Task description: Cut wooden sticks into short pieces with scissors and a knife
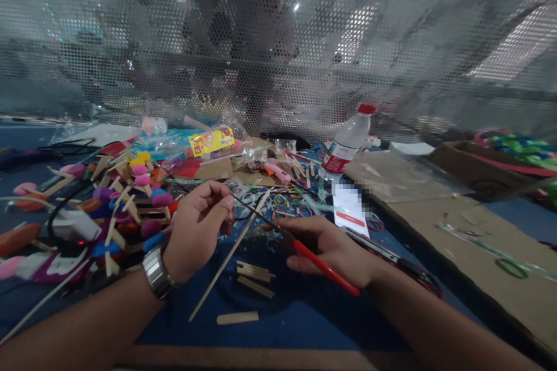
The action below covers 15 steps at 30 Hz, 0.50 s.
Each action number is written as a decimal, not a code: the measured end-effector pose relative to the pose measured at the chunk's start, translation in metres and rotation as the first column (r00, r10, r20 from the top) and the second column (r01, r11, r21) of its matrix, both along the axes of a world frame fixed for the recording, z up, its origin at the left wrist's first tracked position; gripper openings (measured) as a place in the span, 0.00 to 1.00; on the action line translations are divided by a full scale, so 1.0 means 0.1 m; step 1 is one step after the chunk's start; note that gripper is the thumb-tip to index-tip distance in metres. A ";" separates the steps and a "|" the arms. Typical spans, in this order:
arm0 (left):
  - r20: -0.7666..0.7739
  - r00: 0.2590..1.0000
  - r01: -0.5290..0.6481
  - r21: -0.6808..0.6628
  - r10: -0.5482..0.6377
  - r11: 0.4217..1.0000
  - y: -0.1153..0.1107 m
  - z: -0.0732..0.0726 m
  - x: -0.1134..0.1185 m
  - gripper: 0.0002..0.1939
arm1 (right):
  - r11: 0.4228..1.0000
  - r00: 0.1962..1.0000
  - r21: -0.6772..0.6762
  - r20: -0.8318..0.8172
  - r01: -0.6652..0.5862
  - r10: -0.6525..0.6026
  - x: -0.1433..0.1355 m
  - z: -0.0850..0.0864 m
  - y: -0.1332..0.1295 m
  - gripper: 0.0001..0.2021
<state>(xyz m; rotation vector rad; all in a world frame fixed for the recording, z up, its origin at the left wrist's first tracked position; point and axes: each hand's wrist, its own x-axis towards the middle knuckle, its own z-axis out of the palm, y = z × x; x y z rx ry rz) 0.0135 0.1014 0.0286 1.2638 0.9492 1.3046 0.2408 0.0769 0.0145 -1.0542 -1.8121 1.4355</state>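
My right hand (322, 240) is wrapped around a tool with a red handle (326, 266) and a thin dark shaft that slants up to the left. Fingers of my left hand (200, 226) are pinched together by the far end of that shaft; what lies between them is hidden. A long thin wooden stick (228, 258) lies slanted on the blue surface, passing under the shaft. Below my hands are several short cut wooden pieces (255, 278) and a round-ended craft stick (237, 317).
Colourful clay-and-stick pieces (126, 197) crowd the left side, around a white plug (76, 223). A red-capped bottle (348, 142), a phone (350, 206) and a pink glue gun (278, 171) stand or lie beyond my hands. Cardboard (435, 232) covers the right; a perforated screen (278, 40) rises behind.
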 end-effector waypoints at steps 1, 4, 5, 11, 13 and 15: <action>-0.002 1.000 -0.001 -0.001 0.001 1.000 0.00 0.00 0.00 0.05 | 1.000 1.000 0.010 0.006 0.001 -0.001 0.00 0.00 0.00 0.25; -0.007 1.000 0.001 -0.004 -0.001 1.000 0.00 -0.01 0.00 0.04 | 0.999 0.999 0.053 0.041 0.015 -0.017 0.01 -0.02 -0.01 0.25; -0.010 1.000 0.001 -0.004 -0.001 1.000 0.00 -0.01 0.00 0.04 | 0.998 0.998 0.067 0.053 0.022 -0.026 0.02 -0.03 -0.01 0.26; -0.022 1.000 -0.007 0.011 0.008 1.000 0.00 0.01 0.00 0.03 | 0.995 0.994 0.093 0.108 0.019 -0.029 0.03 -0.03 0.00 0.27; -0.022 1.000 -0.005 0.017 0.006 1.000 0.00 0.01 0.00 0.03 | 0.997 0.996 0.079 0.089 0.008 -0.015 0.02 -0.02 -0.01 0.27; -0.017 1.000 0.000 0.020 0.001 1.000 0.00 0.00 0.00 0.03 | 0.998 0.999 0.056 0.050 -0.002 -0.001 0.01 0.00 -0.01 0.26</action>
